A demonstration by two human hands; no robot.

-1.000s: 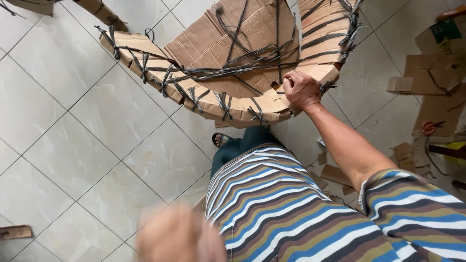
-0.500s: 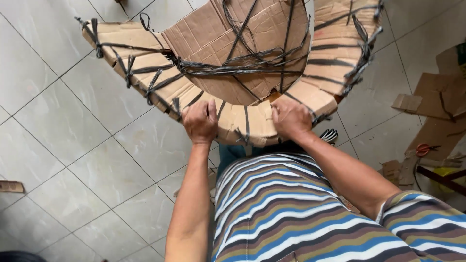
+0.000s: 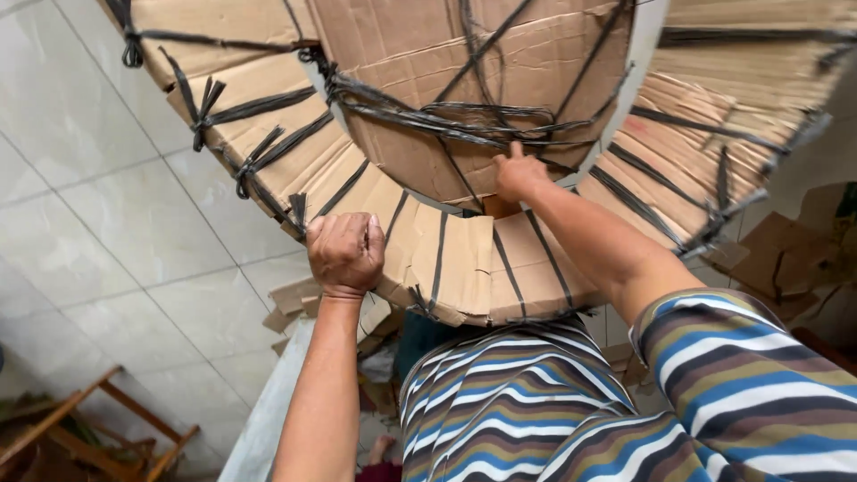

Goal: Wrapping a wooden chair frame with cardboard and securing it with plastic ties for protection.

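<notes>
Brown cardboard ring bound with black straps [image 3: 446,259]: left hand [image 3: 346,253] grips its near rim in a fist; right hand [image 3: 519,174] presses the inner cardboard disc [image 3: 428,71], its grip seemingly loose.

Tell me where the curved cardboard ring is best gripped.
Probably the ring's near outer edge, from below, where the left hand already clamps it; the right hand steadies the inner rim. The black straps there should resist slipping.

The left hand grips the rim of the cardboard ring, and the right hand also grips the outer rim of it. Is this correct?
Not quite. In the head view the left hand grips the rim of the cardboard ring, but the right hand reaches over it to the dark straps near the middle.
</notes>
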